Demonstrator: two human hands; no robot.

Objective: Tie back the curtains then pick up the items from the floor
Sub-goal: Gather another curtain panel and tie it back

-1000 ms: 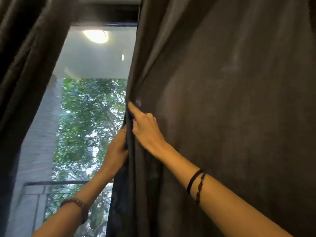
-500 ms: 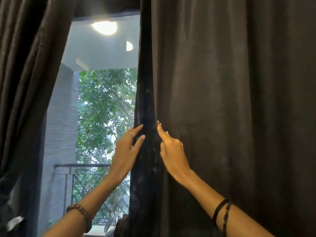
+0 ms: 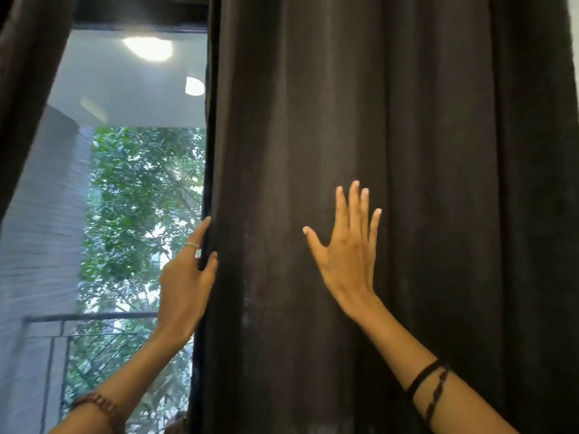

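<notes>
Dark brown cloth of the right curtain point(image 3: 391, 183) hangs in upright folds beside the window point(image 3: 138, 198), its inner edge pinched between thumb and fingers of the left hand point(image 3: 185, 283), while the right hand point(image 3: 347, 258) lies flat with fingers spread on its front.

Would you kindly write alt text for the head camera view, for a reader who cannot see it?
A person's left hand holds the inner edge of a dark curtain, while the right hand lies flat, fingers spread, against its front. Left of the curtain, a window shows green trees and a balcony railing.
</notes>
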